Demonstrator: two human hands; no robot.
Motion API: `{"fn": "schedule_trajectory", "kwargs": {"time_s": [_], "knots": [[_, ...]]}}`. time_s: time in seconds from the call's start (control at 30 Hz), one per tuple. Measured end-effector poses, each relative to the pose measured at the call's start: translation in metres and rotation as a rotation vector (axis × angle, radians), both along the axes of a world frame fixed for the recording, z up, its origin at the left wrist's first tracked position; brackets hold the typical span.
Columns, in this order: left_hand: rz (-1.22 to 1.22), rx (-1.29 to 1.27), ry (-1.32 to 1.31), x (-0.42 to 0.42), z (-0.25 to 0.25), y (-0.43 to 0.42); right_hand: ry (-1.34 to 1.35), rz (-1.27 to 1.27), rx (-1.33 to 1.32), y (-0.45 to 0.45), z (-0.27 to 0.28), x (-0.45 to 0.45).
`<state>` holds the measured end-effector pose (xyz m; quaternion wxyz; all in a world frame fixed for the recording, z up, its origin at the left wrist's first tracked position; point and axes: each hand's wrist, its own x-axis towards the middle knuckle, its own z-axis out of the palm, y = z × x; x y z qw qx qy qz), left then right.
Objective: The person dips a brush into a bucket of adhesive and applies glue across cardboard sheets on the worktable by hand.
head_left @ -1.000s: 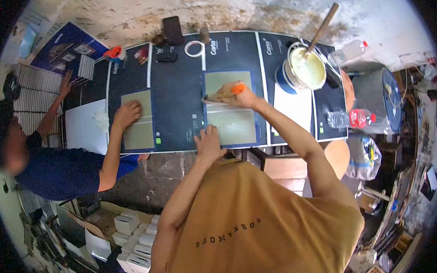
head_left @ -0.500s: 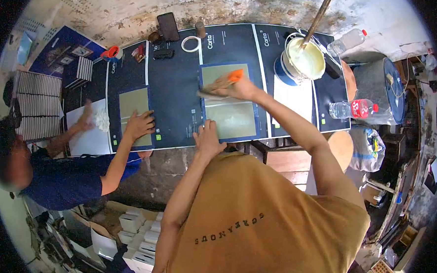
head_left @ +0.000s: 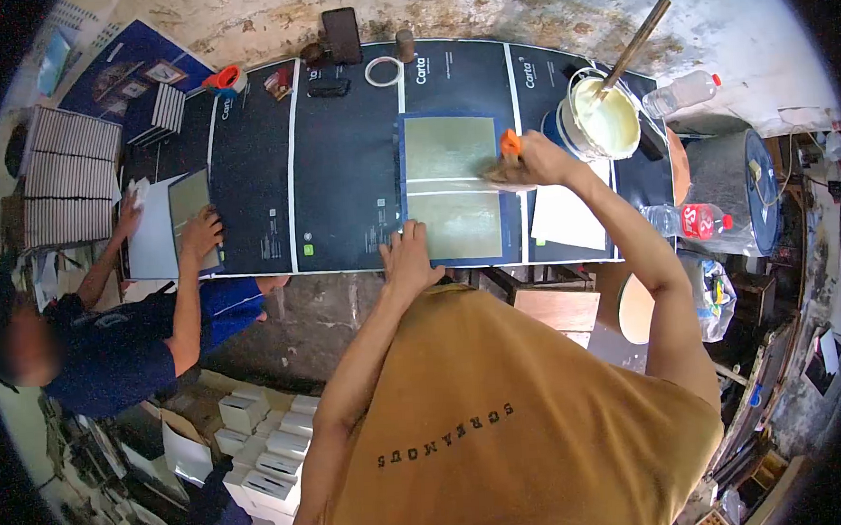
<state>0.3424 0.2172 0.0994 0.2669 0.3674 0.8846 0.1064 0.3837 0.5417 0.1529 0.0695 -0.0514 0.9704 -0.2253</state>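
Observation:
A wide brush (head_left: 506, 170) with an orange part at its handle is gripped in my right hand (head_left: 546, 159), its bristles over the right edge of a cover sheet. That sheet (head_left: 455, 225) is grey-green with a blue border, looks wet and shiny, and lies on the black table (head_left: 344, 171). My left hand (head_left: 409, 259) rests with spread fingers on its lower left corner. Right of my right hand stands a bucket (head_left: 585, 135) of pale paste with a wooden stick (head_left: 639, 44) in it. White paper (head_left: 570, 218) lies below the bucket.
A co-worker (head_left: 111, 350) at the left handles another bordered sheet (head_left: 189, 203) over white paper. Stacked books (head_left: 72, 176), a tape roll (head_left: 384, 71), a phone (head_left: 341, 36) and a red-labelled bottle (head_left: 704, 219) are around the table. White boxes (head_left: 269, 451) sit below left.
My right hand has swept the brush rightward across the sheet. My left hand has stayed at the sheet's corner. The co-worker's bordered sheet has moved left onto the white paper.

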Motion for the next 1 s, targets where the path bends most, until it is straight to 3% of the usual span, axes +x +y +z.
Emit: {"fn": "schedule_trajectory", "kwargs": {"time_s": [0.03,0.2,0.3,0.43,0.5,0.53,0.63,0.73,0.8,0.87,0.93,1.0], "knots": [[0.0,-0.013,-0.008,-0.001,0.002,0.002,0.018,-0.016,0.02,0.0,0.001,-0.004],[-0.026,-0.053,-0.007,-0.001,0.009,0.006,0.189,-0.111,-0.375,-0.055,-0.029,-0.051],[-0.039,-0.072,0.009,-0.002,0.008,0.007,0.09,-0.015,-0.264,-0.058,-0.039,-0.056],[-0.027,-0.042,0.008,-0.002,0.002,0.003,0.137,-0.011,-0.133,0.005,-0.077,-0.014],[-0.019,-0.044,-0.016,-0.002,0.006,0.004,0.093,0.003,-0.091,0.028,-0.056,0.009],[-0.018,-0.045,-0.02,-0.002,0.007,0.004,0.008,-0.004,-0.107,0.028,-0.012,0.016],[-0.017,-0.034,-0.023,-0.004,0.011,0.004,-0.1,-0.117,0.09,0.026,0.018,0.022],[-0.029,-0.028,-0.018,-0.002,0.008,0.004,0.221,-0.326,-0.159,-0.017,0.029,0.009],[-0.041,-0.048,0.0,-0.003,0.005,0.005,0.442,-0.588,-0.348,-0.053,-0.006,-0.003],[-0.055,-0.026,0.021,-0.004,0.0,0.003,0.411,-0.755,-0.558,-0.099,-0.016,-0.017],[-0.069,-0.021,0.038,-0.005,0.0,0.003,0.52,-0.788,-0.442,-0.128,-0.049,-0.026],[-0.082,-0.029,0.049,-0.003,0.002,0.005,0.459,-0.889,-0.413,-0.132,-0.065,-0.017]]}}
